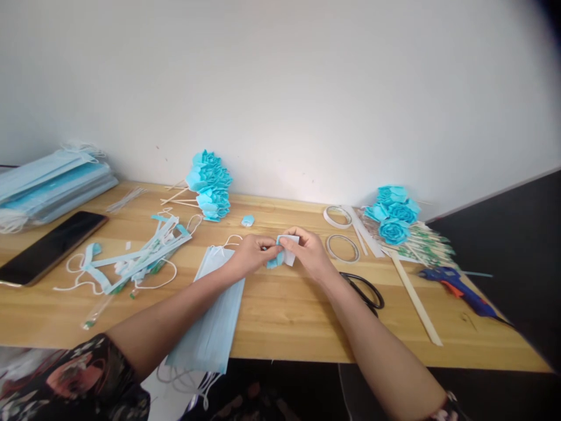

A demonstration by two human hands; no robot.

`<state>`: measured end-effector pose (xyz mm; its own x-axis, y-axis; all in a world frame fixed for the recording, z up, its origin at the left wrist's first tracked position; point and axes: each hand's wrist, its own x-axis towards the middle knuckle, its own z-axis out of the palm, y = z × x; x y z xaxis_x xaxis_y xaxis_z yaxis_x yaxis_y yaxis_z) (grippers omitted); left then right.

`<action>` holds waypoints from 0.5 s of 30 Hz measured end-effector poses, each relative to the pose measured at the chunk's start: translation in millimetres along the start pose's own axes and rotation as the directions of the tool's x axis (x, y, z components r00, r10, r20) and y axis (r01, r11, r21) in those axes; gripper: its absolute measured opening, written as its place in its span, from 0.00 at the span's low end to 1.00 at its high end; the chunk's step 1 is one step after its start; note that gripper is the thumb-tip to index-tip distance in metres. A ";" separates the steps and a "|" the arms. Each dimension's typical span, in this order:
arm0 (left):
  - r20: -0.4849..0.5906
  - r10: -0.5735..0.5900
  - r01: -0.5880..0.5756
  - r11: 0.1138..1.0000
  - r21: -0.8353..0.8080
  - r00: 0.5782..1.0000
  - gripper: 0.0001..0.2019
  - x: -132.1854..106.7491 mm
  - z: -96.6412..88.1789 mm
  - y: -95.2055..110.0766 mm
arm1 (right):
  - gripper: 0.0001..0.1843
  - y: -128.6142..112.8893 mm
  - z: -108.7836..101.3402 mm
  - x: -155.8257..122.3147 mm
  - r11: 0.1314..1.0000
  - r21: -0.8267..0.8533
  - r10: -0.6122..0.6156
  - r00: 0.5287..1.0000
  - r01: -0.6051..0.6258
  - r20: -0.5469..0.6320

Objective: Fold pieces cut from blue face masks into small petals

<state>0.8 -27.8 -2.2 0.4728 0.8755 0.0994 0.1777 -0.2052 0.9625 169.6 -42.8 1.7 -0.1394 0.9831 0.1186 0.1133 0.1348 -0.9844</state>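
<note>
My left hand (253, 252) and my right hand (308, 250) meet over the middle of the wooden table (284, 316). Both pinch a small folded piece of blue and white mask fabric (283, 252), fingers closed on it from either side. Under my left forearm lies a stack of pale blue face masks (214, 318) that hangs over the table's front edge. A small blue scrap (248, 220) rests just beyond my hands.
Blue fabric roses on sticks lie at the back middle (210, 184) and back right (394, 216). Two tape rolls (342, 231), black scissors (366, 290), a blue glue gun (458, 286), cut mask strips (135, 257), a phone (52, 245) and stacked masks (48, 184) surround them.
</note>
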 end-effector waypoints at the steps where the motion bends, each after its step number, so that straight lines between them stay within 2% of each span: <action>1: -0.003 -0.021 0.021 0.999 -0.031 1.000 0.18 -0.2 -0.1 0.1 | 0.14 -0.4 -0.1 0.1 1.000 -0.009 -0.008 1.000 0.008 -0.008; 7: 0.031 -0.167 0.169 0.946 -0.278 0.985 0.14 0.5 0.5 0.7 | 0.12 -2.2 -0.3 0.0 0.997 -0.066 -0.054 0.997 0.050 -0.047; 15: 0.063 -0.207 0.214 0.885 -0.414 0.976 0.12 1.1 3.1 -2.8 | 0.13 2.1 -0.2 1.3 0.991 -0.128 -0.062 0.993 0.049 -0.100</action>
<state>3.5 -27.7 -5.6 0.4794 0.8697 -0.1177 -0.0989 0.1868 0.9774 169.9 -41.2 -0.2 -0.0470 0.9803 0.1918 0.2314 0.1975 -0.9526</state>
